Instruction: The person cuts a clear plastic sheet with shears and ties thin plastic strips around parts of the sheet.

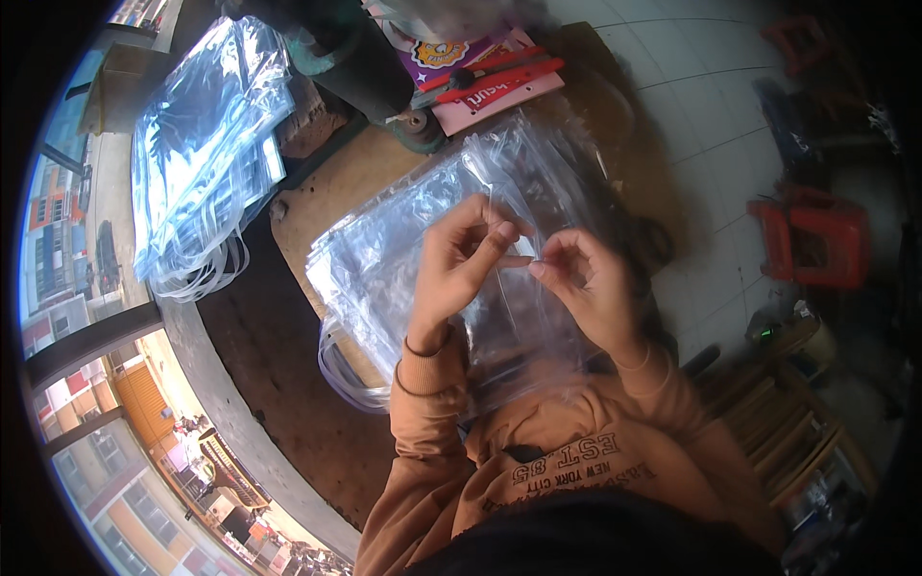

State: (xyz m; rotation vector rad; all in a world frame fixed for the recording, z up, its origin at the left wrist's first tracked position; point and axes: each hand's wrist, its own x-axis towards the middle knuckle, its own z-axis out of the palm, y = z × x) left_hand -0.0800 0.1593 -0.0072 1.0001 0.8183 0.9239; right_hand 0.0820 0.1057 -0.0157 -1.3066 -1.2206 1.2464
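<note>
Left hand [456, 259]: raised over the bags [370, 274], thumb and fingers curled close as for a pinch; whether film lies between them I cannot tell
Right hand [588, 288]: thumb and forefinger drawn together just beside the left fingertips; its hold, if any, is too fine to make out
Bags: clear and glossy, stacked on the tabletop [322, 200] in front of the person, beneath both hands, edges fanned unevenly at the left
Slip: film this slick could slide from a fingertip grip, above all if only a sliver is caught
Tear: if both hands have the same film, a hard pull apart could stretch or split it
Shift: layers probably cling, so lifting one might drag its neighbours askew
Glare: bright reflections blur where one layer ends, so two could be taken for one
Handles [357, 392]: looped out at the stack's near left, close to the left cuff [429, 372], which could snag them and pull the stack
Red-handled tool [499, 79]: lies beyond the stack on a pink package [509, 96]; bags pushed that way might catch on it
</note>
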